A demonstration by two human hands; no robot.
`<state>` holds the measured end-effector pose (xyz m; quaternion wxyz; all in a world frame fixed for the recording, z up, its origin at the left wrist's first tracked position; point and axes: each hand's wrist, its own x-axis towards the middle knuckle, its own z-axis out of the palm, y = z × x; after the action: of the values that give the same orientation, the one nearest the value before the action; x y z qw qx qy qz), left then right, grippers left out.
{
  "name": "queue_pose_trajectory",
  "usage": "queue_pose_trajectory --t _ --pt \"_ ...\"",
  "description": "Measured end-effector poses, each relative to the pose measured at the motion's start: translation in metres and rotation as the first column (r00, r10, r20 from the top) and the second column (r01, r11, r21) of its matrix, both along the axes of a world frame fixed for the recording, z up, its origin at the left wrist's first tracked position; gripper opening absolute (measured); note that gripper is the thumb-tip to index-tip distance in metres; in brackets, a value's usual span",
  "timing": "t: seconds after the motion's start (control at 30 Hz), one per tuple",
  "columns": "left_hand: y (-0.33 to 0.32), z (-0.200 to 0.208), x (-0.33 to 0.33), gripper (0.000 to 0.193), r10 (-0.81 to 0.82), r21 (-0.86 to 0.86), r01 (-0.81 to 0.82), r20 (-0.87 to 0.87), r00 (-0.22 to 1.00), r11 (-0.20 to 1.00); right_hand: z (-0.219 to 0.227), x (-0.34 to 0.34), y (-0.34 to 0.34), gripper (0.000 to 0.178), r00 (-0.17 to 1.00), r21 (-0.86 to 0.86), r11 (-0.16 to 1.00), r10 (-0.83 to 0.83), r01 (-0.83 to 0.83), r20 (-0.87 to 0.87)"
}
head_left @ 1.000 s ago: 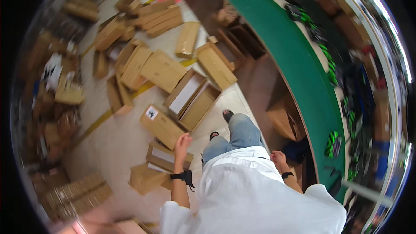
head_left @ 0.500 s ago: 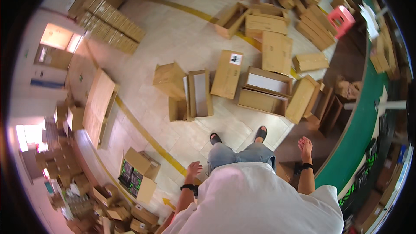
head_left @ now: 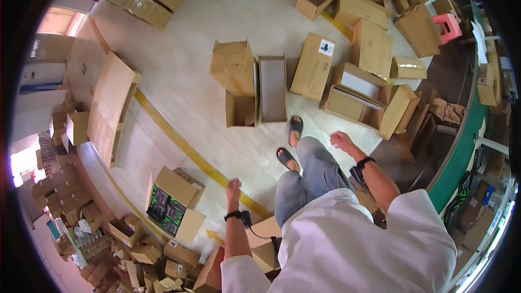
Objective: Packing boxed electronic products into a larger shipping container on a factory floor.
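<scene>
My left hand (head_left: 233, 189) hangs in the air over the floor, left of my knees, with loosely bent fingers and nothing in it. Nearest to it is an open carton (head_left: 191, 224) holding black-and-green packs (head_left: 165, 212). In front of my right thigh floats my right hand (head_left: 343, 141), also without any object, its fingers slightly curled. Just beyond it stand open brown cartons (head_left: 353, 121) and a closed carton (head_left: 313, 67) with a white label. Two more cartons, a boxy one (head_left: 232, 62) and a long open one (head_left: 284, 95), stand ahead of my feet.
A green-topped bench (head_left: 453, 154) runs along the right. A flat wooden pallet (head_left: 111, 95) lies on the left beside a yellow floor line (head_left: 173, 140). Cartons are heaped at the lower left and far right, where a pink stool (head_left: 449, 28) stands. Brown cardboard sits by my left hip.
My body has turned, and my feet have shifted into a stride. My right hand has swung forward and inward; my left hand has risen. The cartons ahead now appear further right and closer.
</scene>
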<state>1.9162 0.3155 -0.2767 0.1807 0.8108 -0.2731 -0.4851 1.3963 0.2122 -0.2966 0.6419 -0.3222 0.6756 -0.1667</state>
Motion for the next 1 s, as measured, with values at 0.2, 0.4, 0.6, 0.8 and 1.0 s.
queue_pose_trajectory --t 0.2,0.4,0.6,0.8,1.0 --pt "-0.185 0.004 -0.036 0.038 -0.368 -0.072 0.372 0.053 0.928 0.926 -0.146 0.096 -0.107 0.031 0.935 -0.070 0.956 0.259 -0.284 -0.244" --pt "-0.309 -0.053 0.051 0.042 -0.148 -0.020 0.150 0.064 0.987 0.989 -0.210 0.289 -0.197 0.083 0.975 -0.028 0.986 0.159 -0.165 -0.156" --pt "-0.410 -0.074 -0.006 0.040 -0.384 -0.065 0.384 0.012 0.923 0.921 -0.316 0.307 -0.211 0.110 0.901 0.173 0.961 -0.126 0.214 -0.416" --pt "-0.345 -0.171 0.062 0.036 -0.655 0.141 0.651 -0.025 0.755 0.746 -0.396 0.332 -0.220 0.051 0.858 0.107 0.932 -0.269 0.347 -0.437" --pt "-0.320 -0.151 0.129 0.030 -0.824 0.275 0.799 -0.041 0.566 0.535 -0.356 0.355 -0.225 0.042 0.832 -0.052 0.947 -0.303 0.316 -0.465"
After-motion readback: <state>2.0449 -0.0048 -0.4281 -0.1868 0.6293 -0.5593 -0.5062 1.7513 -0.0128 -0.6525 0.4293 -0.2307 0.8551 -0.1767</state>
